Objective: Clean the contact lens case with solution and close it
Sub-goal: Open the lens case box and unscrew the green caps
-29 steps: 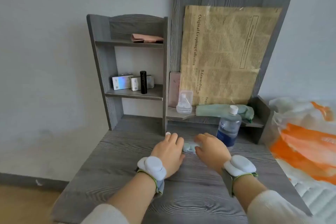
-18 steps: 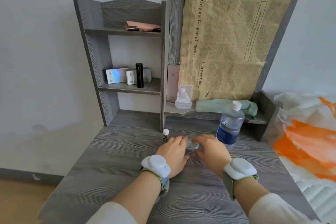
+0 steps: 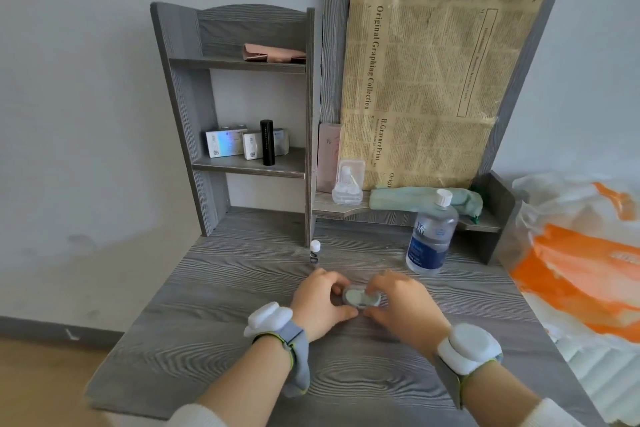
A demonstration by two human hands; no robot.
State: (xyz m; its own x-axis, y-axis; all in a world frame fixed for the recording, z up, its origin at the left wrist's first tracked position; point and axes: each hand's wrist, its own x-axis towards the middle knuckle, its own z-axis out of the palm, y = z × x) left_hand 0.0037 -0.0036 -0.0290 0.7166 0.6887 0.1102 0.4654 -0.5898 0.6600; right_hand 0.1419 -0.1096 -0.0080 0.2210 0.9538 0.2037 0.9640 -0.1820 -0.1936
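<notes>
left hand [image 3: 320,302] and right hand [image 3: 401,305] pinch lens case [image 3: 361,298] on desk [image 3: 242,288] | solution bottle [image 3: 431,239] capped, upright

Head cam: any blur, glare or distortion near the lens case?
Head view: soft, even daylight with faint shadows; the lens case, held between the left hand and right hand, is slightly soft, so fine detail is unreadable; shelf unit sides lean from wide-angle distortion; mild sheen along the top of the newspaper sheet.
</notes>
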